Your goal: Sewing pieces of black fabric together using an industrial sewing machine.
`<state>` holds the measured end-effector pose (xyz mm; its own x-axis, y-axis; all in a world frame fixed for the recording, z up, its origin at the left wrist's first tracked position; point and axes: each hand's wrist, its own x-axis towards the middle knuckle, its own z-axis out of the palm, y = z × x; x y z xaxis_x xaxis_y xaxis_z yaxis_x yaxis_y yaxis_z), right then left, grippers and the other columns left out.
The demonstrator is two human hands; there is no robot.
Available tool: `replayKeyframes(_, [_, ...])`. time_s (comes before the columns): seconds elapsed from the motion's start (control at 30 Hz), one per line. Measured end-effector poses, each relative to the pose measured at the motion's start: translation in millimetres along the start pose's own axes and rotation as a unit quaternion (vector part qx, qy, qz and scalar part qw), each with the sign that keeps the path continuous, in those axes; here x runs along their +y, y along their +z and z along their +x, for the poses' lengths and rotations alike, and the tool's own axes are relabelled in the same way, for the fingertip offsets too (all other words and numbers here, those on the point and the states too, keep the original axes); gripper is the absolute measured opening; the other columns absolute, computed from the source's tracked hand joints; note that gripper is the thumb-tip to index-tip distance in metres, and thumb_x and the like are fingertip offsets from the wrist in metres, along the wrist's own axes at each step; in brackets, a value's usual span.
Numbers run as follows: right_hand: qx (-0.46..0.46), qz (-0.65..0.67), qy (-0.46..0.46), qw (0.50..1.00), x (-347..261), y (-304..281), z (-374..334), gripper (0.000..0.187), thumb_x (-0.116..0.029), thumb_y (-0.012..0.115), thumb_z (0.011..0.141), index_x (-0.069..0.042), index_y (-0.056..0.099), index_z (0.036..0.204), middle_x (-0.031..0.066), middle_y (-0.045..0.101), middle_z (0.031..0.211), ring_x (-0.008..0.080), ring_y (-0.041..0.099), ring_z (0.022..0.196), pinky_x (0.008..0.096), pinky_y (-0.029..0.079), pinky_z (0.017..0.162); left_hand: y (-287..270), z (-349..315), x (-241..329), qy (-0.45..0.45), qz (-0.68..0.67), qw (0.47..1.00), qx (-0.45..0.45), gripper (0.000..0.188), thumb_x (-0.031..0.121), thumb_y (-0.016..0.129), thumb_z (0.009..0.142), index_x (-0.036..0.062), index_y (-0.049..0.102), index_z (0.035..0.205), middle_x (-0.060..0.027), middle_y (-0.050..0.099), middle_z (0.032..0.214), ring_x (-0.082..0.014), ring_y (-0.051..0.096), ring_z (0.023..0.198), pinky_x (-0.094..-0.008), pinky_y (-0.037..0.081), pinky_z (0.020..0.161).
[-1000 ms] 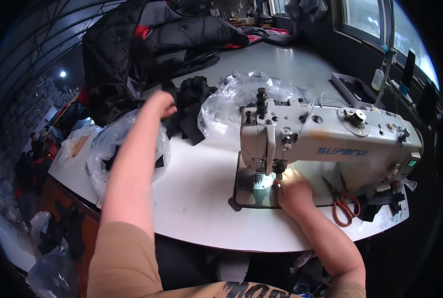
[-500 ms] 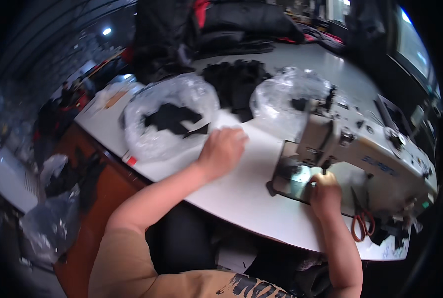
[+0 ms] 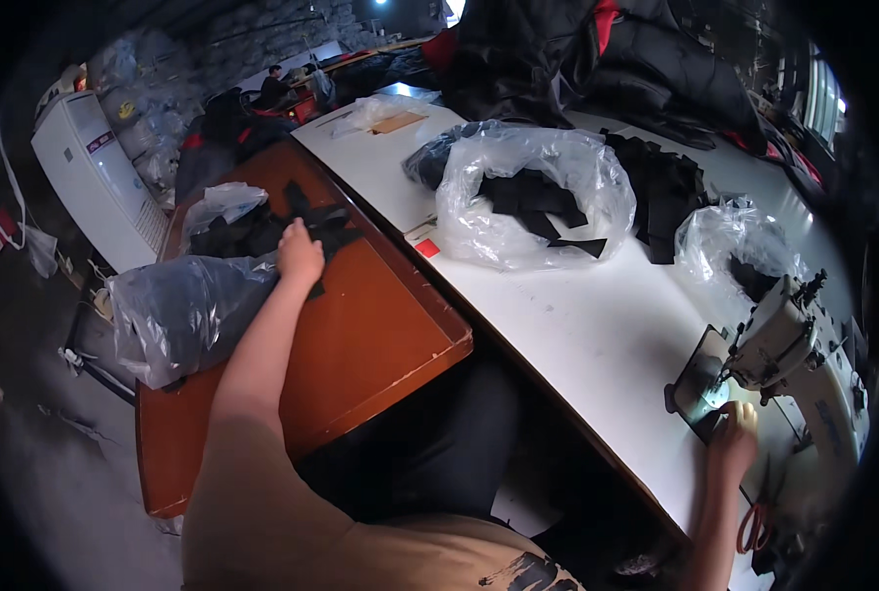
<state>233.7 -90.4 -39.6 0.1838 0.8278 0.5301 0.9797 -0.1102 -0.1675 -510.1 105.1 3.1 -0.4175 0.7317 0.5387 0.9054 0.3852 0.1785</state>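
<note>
On the brown table, my left hand (image 3: pixel 301 254) reaches onto a heap of black fabric strips (image 3: pixel 247 234), fingers slightly apart and touching them. Dark strips stick out on both sides of this hand. Beside the heap lies a grey translucent plastic bag (image 3: pixel 188 317). My right hand (image 3: pixel 735 440) rests by the needle area of a white sewing machine (image 3: pixel 821 379), on its lit plate. Its fingers are pressed together; a small dark edge shows at the tips, too little to name. Orange-handled scissors (image 3: pixel 754 528) lie close to the right wrist.
The white sewing table (image 3: pixel 557 320) holds a clear plastic bag (image 3: pixel 454 212) with black pieces, a second clear bag (image 3: pixel 720 241), and a black fabric pile (image 3: pixel 661 192). Black and red padded garments (image 3: pixel 646 74) are stacked behind. A white cabinet-like appliance (image 3: pixel 104 177) stands far left.
My left hand has moved from above the white table leftward to the black strips on the brown table. The view has turned left. My right hand stays at the machine.
</note>
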Motion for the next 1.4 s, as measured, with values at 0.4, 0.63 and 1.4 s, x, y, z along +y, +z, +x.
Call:
replayKeyframes(0.4, [0.008, -0.045, 0.006, 0.999, -5, -4, -5, 0.017, 0.000, 0.055, 0.083, -0.008, 0.063, 0.095, 0.0130, 0.059, 0.099, 0.0355, 0.060, 0.099, 0.0463, 0.051, 0.080, -27, 89, 1, -0.071, -0.231, 0.929, 0.280, 0.027, 0.021, 0.047, 0.101, -0.0029, 0.060, 0.104, -0.0300, 0.067, 0.109, -0.0501, 0.063, 0.106, -0.0512, 0.050, 0.091])
replayKeyframes(0.63, [-0.081, 0.063, 0.101, 0.990, -29, -21, -6, 0.026, -0.005, 0.063, 0.083, -0.007, 0.070, 0.108, 0.0184, 0.068, 0.112, 0.0397, 0.067, 0.099, 0.0490, 0.055, 0.084, -104, -30, 233, 0.280, -0.448, 0.843, 0.100, 0.028, 0.007, 0.046, 0.104, -0.0064, 0.059, 0.124, -0.0123, 0.067, 0.115, -0.0183, 0.061, 0.109, -0.0322, 0.045, 0.102])
replayKeyframes(1.4, [-0.097, 0.339, 0.116, 0.929, -8, -74, -53, 0.024, -0.008, 0.060, 0.086, -0.007, 0.075, 0.105, 0.0183, 0.067, 0.096, 0.0382, 0.065, 0.093, 0.0475, 0.053, 0.084, -75, -193, 400, 0.638, -0.218, 0.714, -0.186, 0.015, 0.014, 0.069, 0.090, -0.0002, 0.068, 0.089, -0.0237, 0.064, 0.077, -0.0447, 0.063, 0.074, -0.0471, 0.048, 0.064])
